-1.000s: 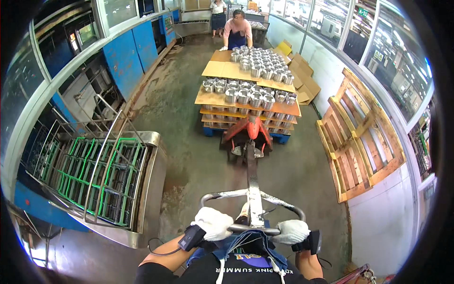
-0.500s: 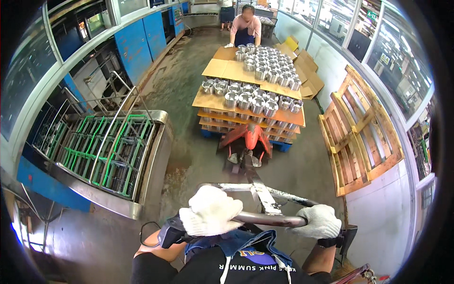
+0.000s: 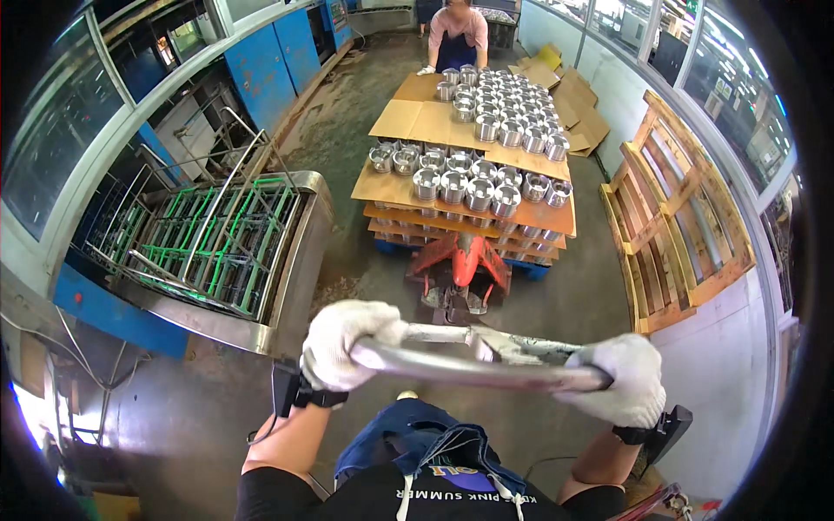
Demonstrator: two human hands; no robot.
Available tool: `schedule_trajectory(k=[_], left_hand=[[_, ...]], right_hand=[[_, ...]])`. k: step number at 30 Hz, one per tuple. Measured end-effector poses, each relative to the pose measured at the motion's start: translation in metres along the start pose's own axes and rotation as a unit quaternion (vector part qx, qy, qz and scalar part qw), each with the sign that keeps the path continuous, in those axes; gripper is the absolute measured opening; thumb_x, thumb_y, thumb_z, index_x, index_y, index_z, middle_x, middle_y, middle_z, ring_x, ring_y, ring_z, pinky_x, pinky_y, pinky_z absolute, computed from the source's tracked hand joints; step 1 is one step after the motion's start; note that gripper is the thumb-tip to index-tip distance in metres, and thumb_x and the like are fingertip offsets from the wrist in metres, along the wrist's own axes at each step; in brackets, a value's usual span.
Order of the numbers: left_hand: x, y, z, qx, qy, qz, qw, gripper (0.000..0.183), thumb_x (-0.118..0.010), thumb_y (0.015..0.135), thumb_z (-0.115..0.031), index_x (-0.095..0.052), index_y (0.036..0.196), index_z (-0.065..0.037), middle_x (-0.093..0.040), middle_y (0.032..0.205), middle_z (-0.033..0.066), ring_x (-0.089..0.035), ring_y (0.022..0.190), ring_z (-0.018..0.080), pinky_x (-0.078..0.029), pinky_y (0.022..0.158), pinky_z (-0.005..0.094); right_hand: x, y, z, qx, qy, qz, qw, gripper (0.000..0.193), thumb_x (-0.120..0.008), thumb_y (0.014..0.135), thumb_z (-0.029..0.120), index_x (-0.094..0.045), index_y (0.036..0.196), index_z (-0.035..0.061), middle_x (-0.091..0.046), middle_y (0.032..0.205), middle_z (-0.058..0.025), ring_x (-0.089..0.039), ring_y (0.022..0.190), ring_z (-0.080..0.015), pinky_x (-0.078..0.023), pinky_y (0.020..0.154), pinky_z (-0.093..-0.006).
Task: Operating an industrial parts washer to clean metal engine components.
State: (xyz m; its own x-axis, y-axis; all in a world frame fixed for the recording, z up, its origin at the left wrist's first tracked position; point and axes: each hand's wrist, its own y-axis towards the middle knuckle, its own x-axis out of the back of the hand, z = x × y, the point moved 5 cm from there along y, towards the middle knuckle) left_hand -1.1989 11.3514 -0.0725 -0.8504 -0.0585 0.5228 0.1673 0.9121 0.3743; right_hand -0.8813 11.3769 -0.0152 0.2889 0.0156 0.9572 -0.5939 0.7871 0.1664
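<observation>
Many metal cups (image 3: 487, 128) are already stacked, still on the pallet (image 3: 532, 271) at the red jack (image 3: 466, 259), whose handle (image 3: 473, 372) the left hand (image 3: 347, 343) and right hand (image 3: 624, 379) grip with curled fingers.

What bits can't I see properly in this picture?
In the head view:
Co-worker: top of the head, cut off by the upper edge.
Lower metal parts: mostly hidden by cardboard sheets.
Red pallet truck: its far end, hidden beneath those layers.
Palms of the left hand and right hand: hidden by their gloved backs, curled round the handle.
</observation>
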Motion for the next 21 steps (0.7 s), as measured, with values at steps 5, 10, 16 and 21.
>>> schedule_trajectory(k=[5, 10, 16, 21], left_hand=[[-0.003, 0.037, 0.023, 0.052, -0.508, -0.126, 0.85, 0.011, -0.066, 0.083, -0.006, -0.064, 0.094, -0.002, -0.065, 0.084, 0.0046, -0.06, 0.075, 0.0116, -0.05, 0.07, 0.0268], [0.013, 0.115, 0.062, 0.115, -0.058, -0.18, 0.975, 0.024, -0.075, 0.085, -0.019, -0.065, 0.099, -0.003, -0.064, 0.071, 0.001, -0.056, 0.058, 0.0046, -0.046, 0.052, 0.0237], [0.009, 0.192, 0.083, 0.161, 0.062, -0.152, 0.973, 0.027, -0.071, 0.089, -0.03, -0.063, 0.082, -0.004, -0.059, 0.063, -0.0008, -0.054, 0.058, 0.009, -0.046, 0.055, 0.0274], [0.007, 0.158, 0.055, 0.085, -0.027, -0.2, 0.976, 0.021, -0.07, 0.091, -0.023, -0.067, 0.093, -0.002, -0.062, 0.071, 0.0001, -0.053, 0.065, 0.0049, -0.047, 0.06, 0.0264]], right_hand=[[-0.005, -0.005, -0.078, -0.071, 0.131, -0.295, 0.944, 0.034, -0.074, 0.063, 0.003, -0.068, 0.096, 0.0105, -0.07, 0.088, -0.0076, -0.07, 0.082, -0.0205, -0.056, 0.071, -0.0333], [-0.05, 0.05, -0.187, -0.267, 0.405, -0.373, 0.791, 0.029, -0.079, 0.081, 0.015, -0.064, 0.104, 0.0046, -0.068, 0.083, -0.0032, -0.066, 0.067, -0.0112, -0.052, 0.057, -0.0257], [-0.038, 0.113, -0.21, -0.308, 0.37, -0.441, 0.758, 0.038, -0.077, 0.087, 0.024, -0.058, 0.112, 0.003, -0.066, 0.08, -0.0059, -0.064, 0.061, -0.0119, -0.047, 0.046, -0.023], [-0.025, 0.081, -0.215, -0.26, 0.321, -0.473, 0.779, 0.034, -0.073, 0.09, 0.021, -0.06, 0.116, 0.0018, -0.068, 0.092, -0.0085, -0.067, 0.067, -0.0141, -0.052, 0.054, -0.0246]])
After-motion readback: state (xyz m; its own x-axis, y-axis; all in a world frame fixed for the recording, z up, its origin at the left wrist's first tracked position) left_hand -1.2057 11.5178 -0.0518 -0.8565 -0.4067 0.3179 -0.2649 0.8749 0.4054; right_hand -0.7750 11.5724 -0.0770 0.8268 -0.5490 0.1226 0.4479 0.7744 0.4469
